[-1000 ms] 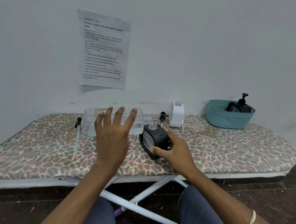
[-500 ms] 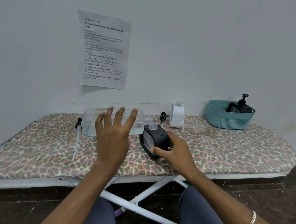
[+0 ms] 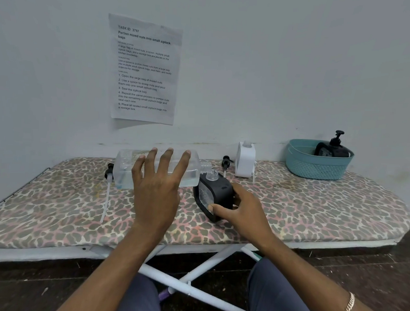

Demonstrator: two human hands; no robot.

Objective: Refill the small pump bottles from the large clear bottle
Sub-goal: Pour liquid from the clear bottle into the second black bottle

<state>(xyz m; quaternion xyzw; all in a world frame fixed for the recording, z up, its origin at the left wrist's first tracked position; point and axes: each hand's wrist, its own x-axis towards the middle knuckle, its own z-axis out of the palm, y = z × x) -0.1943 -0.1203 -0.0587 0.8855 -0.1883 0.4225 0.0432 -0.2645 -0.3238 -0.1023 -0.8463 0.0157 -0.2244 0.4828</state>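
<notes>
On the ironing board [image 3: 315, 208], the uncapped small black bottle [image 3: 217, 191] is held tilted by the right grip [image 3: 241, 209], which is clenched on it with the thumb on its clear face. The left grip [image 3: 156, 186] is laid, fingers straight and spread, against the large clear bottle [image 3: 127, 168], which lies level with its open neck just above the black bottle's mouth. Farther back, a loose pump [image 3: 226, 162], an uncapped white bottle [image 3: 245, 160] and a teal basket [image 3: 317, 168] holding a black pump bottle [image 3: 335, 148] are shown

On a paper sheet [image 3: 145, 69] on the far wall [image 3: 275, 64], left of centre, are printed "TASK ID 3797" and "Portion mixed nuts into small ziplock bags", above five numbered steps.
</notes>
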